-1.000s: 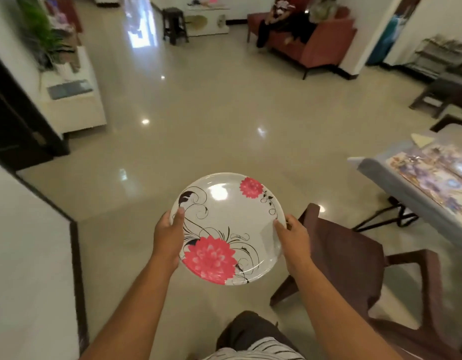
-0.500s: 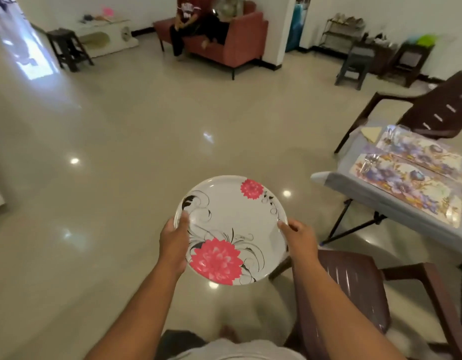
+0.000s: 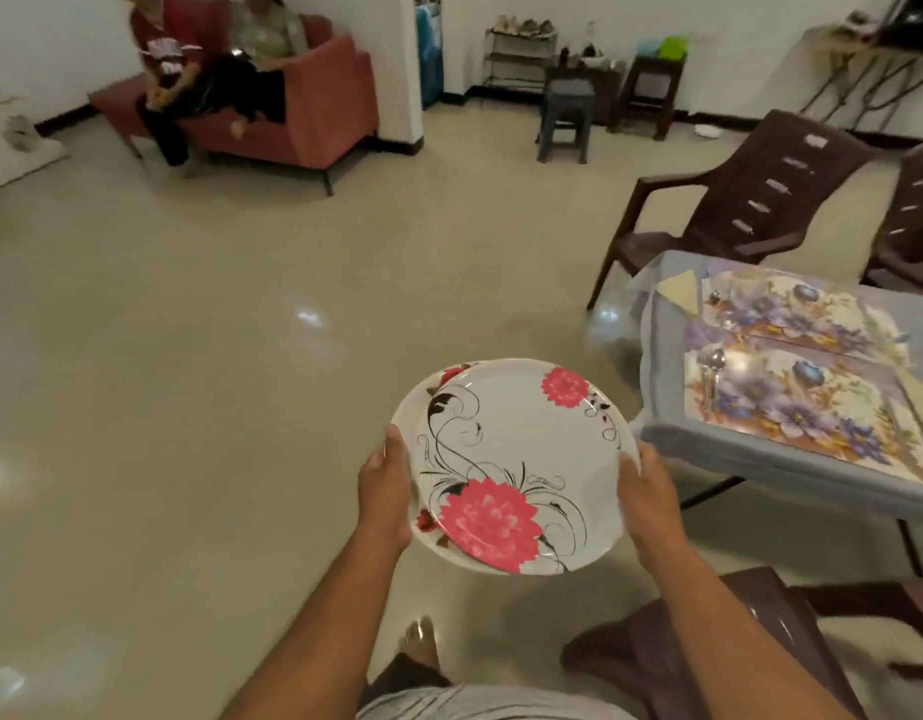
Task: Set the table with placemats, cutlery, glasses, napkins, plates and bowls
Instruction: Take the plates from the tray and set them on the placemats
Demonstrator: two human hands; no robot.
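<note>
A stack of white plates point(image 3: 516, 459) with pink flowers and black curls is held in the air over the floor, just left of the table's near corner – a second rim shows under the top plate. The left hand point(image 3: 384, 493) grips the left edge with the thumb on the rim, and the right hand point(image 3: 649, 493) grips the right edge in the same way. At the right, the table point(image 3: 662, 397) with a grey cloth carries two flowered placemats point(image 3: 807, 402), each with cutlery point(image 3: 710, 374) at its left end – a folded napkin point(image 3: 680, 292) lies at the far left corner. Brown plastic chairs point(image 3: 750, 194) stand behind the table, one more is near the right arm
</note>
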